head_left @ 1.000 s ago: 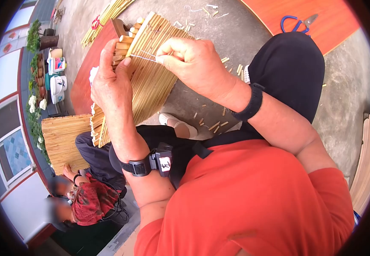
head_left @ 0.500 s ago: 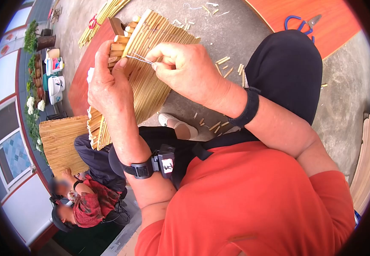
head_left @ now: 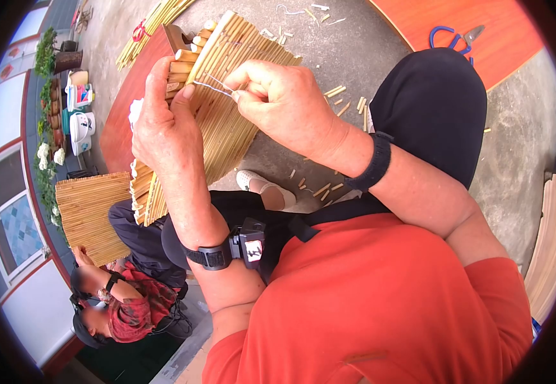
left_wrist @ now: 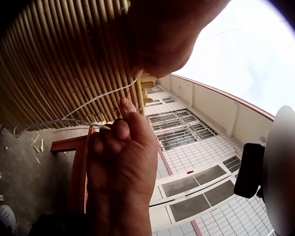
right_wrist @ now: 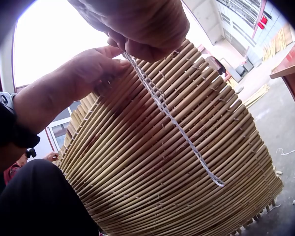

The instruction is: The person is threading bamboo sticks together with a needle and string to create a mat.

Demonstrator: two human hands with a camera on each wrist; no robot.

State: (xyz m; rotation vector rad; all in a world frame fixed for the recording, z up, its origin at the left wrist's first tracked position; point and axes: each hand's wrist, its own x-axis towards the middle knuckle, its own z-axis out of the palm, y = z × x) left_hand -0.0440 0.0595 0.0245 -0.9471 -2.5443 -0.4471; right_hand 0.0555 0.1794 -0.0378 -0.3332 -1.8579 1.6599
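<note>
A mat of thin yellow reed stalks (head_left: 220, 137) tied side by side stands tilted in front of the person. The left hand (head_left: 169, 131) grips its upper left edge, thumb on the near face and fingers behind. White string (head_left: 214, 86) comes out near that thumb. Thumb and forefinger of the right hand (head_left: 284, 96) pinch the string a short way right of the edge, over the mat's face. In the right wrist view, a doubled length of string (right_wrist: 179, 130) hangs from the fingers down across the stalks.
Blue-handled scissors (head_left: 474, 33) lie on an orange-red board (head_left: 508, 22) at upper right. Cut stalk bits (head_left: 321, 190) litter the concrete floor. A bundle of stalks (head_left: 156, 29) lies at upper left. Another person (head_left: 134, 307) sits at lower left, holding a second mat (head_left: 92, 211).
The right hand dipped slightly left and down, then came back a little to the right, still pinching the string. The string now bends more loosely. The left hand keeps its grip on the mat.
</note>
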